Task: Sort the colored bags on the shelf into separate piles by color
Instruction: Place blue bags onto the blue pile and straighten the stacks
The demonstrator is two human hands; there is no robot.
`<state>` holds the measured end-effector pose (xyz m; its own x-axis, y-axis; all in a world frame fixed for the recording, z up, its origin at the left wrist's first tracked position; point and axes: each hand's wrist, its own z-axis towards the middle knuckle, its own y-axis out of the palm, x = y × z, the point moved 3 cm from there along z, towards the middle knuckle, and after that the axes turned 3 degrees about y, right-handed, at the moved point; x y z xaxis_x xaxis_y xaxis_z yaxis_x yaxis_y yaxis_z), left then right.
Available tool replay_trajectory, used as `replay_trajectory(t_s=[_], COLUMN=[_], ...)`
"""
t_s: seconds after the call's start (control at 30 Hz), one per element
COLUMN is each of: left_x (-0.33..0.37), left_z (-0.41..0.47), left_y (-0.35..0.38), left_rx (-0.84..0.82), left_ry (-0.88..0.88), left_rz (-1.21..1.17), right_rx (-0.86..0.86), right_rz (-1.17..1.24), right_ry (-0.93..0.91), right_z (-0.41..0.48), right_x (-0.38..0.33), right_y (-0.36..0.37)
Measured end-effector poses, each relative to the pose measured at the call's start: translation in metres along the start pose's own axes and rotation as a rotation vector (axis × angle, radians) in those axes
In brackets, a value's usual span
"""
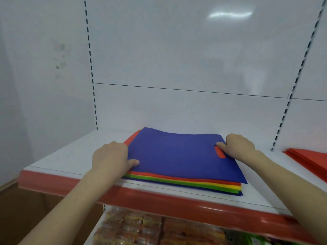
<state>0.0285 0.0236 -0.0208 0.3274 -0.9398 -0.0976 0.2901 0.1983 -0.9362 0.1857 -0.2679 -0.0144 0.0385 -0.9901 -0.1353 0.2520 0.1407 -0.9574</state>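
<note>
A flat stack of colored bags lies on the white shelf. A blue bag is on top, and red, yellow, green and blue edges show beneath it at the front. My left hand grips the stack's left edge, thumb on top of the blue bag. My right hand holds the right edge by the handle cutout, through which red shows, thumb lying on the blue bag. A separate pile of red bags sits at the far right of the shelf.
The shelf has a red front lip and a white back panel with slotted uprights. Packaged goods fill the shelf below. A brown cardboard surface lies at the lower left.
</note>
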Motion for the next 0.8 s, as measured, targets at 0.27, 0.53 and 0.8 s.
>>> replay_trajectory(t_s=[0.27, 0.53, 0.8], left_x=[-0.004, -0.010, -0.016], left_z=[0.000, -0.009, -0.023], left_y=[0.006, 0.005, -0.002], left_rx=[0.036, 0.140, 0.350], left_ry=[-0.064, -0.074, -0.009], left_rz=[-0.145, -0.217, -0.395], right_rx=[-0.017, 0.119, 0.242], right_rz=[0.124, 0.119, 0.341], right_ry=[0.078, 0.056, 0.098], right_z=[-0.003, -0.007, -0.022], right_x=[0.002, -0.006, -0.001], right_y=[-0.001, -0.010, -0.038])
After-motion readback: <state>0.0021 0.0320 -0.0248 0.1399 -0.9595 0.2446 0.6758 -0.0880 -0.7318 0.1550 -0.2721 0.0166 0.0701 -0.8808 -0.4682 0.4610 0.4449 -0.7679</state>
